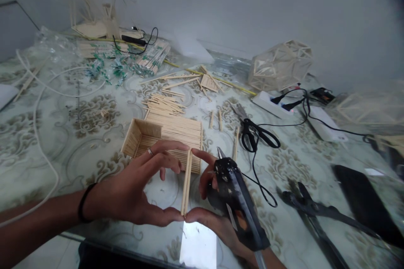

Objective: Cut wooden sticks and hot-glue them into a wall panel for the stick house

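A: What do we have before us, biggest first?

B: The patterned table (303, 157), and on it our flat stick panel (181, 128), with an open stick box (129, 138) overlapping its left side from where we look.

A: And our hands?

B: Our left hand (134, 189) pinches the stick pair (187, 185) by its ends, thumb at the near one and a fingertip at the far one. Our right hand (217, 222) meets it there with thumb and forefinger, and also grasps the black glue gun (241, 201), which points away from us.

A: So the pair is up between our hands, in front of the panel. How do we expect it to handle?

B: Very light, we judge, and stiff along its length, but thin enough to snap if we squeeze the ends too hard or bend the middle. Bare wood shouldn't slip much. The tips suit us well for lining things up; for a firmer hold, we'd take both long sides near the middle.

A: And its look?

B: Pale, straight and slender, two sticks side by side with a dark line between them. Whether there's glue in that line, we can't tell.
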`<state>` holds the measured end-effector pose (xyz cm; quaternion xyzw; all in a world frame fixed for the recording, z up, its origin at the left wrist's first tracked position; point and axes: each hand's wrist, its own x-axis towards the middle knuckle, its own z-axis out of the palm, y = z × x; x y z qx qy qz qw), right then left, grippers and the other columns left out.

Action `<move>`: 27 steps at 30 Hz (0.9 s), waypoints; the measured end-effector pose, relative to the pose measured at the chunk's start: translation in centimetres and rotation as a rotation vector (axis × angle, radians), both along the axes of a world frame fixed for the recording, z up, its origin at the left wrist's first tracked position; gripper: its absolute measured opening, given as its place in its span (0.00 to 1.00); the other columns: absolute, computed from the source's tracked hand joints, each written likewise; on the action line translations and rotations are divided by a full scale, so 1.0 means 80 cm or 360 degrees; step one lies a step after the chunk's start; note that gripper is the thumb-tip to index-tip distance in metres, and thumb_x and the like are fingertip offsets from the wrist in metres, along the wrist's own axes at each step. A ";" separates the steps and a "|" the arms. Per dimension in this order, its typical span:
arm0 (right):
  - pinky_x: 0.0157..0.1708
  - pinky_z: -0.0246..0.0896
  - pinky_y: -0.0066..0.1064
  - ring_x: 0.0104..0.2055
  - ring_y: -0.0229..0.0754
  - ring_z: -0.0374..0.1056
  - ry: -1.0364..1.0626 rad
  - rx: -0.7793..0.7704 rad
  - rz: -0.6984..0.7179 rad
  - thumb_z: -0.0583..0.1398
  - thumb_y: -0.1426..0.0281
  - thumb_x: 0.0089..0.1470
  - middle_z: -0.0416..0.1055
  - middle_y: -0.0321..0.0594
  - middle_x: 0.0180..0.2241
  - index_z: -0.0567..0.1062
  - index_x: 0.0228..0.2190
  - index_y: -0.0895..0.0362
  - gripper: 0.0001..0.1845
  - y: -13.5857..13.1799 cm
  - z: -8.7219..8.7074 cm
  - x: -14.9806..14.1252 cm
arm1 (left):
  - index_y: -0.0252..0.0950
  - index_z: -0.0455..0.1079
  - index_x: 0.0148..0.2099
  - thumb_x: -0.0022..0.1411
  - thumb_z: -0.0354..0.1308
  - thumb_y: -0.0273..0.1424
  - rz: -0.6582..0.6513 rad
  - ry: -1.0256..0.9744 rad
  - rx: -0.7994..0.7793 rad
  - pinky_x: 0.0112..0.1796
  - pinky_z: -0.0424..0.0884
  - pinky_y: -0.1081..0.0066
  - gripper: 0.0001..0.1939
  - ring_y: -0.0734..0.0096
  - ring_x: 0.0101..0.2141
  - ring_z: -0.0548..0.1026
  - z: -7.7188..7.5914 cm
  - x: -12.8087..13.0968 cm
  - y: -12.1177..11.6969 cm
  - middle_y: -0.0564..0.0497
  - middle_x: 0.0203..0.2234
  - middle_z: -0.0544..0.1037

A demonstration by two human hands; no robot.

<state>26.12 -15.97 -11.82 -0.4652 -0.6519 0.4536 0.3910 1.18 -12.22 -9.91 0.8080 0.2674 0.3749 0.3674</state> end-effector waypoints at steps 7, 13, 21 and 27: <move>0.29 0.72 0.41 0.28 0.46 0.68 0.0043 0.0015 -0.0037 0.80 0.52 0.46 0.73 0.36 0.37 0.70 0.44 0.44 0.32 -0.001 0.002 0.001 | 0.47 0.62 0.57 0.57 0.78 0.40 -0.0009 0.0000 0.0017 0.54 0.81 0.55 0.33 0.46 0.63 0.74 -0.001 -0.001 -0.001 0.43 0.58 0.74; 0.27 0.72 0.41 0.27 0.47 0.70 -0.0023 0.0075 -0.0033 0.79 0.53 0.46 0.76 0.37 0.38 0.70 0.47 0.43 0.34 0.000 -0.001 0.003 | 0.47 0.61 0.55 0.56 0.78 0.39 -0.0025 0.0057 0.0011 0.56 0.80 0.51 0.32 0.46 0.62 0.76 0.002 -0.002 -0.001 0.43 0.61 0.74; 0.32 0.76 0.42 0.30 0.46 0.72 0.0056 0.0013 0.0016 0.81 0.59 0.46 0.78 0.38 0.43 0.66 0.46 0.44 0.35 -0.002 -0.003 0.004 | 0.45 0.63 0.54 0.57 0.78 0.37 -0.0028 0.0042 -0.0011 0.57 0.79 0.51 0.31 0.47 0.60 0.77 0.003 0.000 -0.001 0.43 0.57 0.76; 0.27 0.73 0.39 0.26 0.42 0.72 0.0130 0.0213 -0.0081 0.80 0.56 0.47 0.81 0.40 0.54 0.66 0.40 0.45 0.32 0.000 0.007 -0.007 | 0.46 0.62 0.53 0.56 0.79 0.39 -0.0028 0.0026 0.0003 0.56 0.79 0.52 0.32 0.48 0.59 0.78 0.003 0.000 0.000 0.46 0.52 0.78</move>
